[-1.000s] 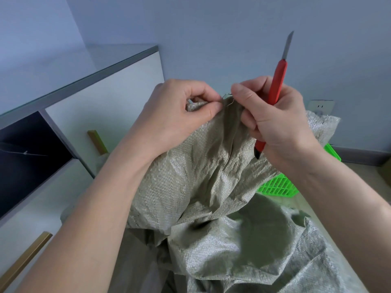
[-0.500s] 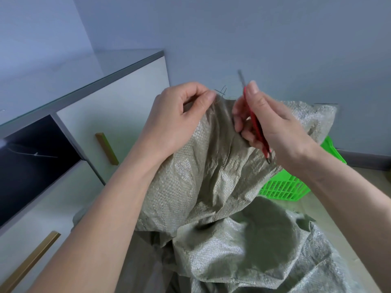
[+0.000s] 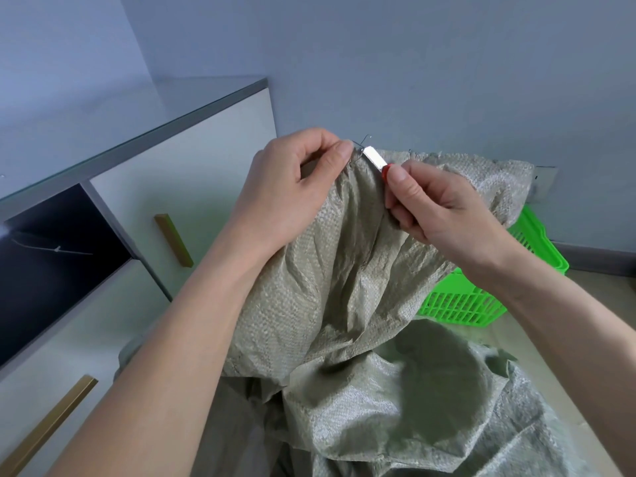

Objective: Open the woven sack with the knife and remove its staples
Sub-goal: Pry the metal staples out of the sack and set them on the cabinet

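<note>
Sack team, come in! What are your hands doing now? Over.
Left hand pinches sack edge. Right hand holds knife, blade at staple. Nothing blocking.

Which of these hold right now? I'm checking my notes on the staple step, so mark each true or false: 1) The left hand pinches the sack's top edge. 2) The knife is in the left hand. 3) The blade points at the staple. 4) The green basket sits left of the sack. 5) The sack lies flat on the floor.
1) True: the left hand pinches the top edge of the woven sack.
2) False: the right hand holds the knife.
3) True: its blade tip sits by the staple at the edge.
4) False: the green basket is to the right, behind the sack.
5) False: its top is held up, bunched in folds.
</note>
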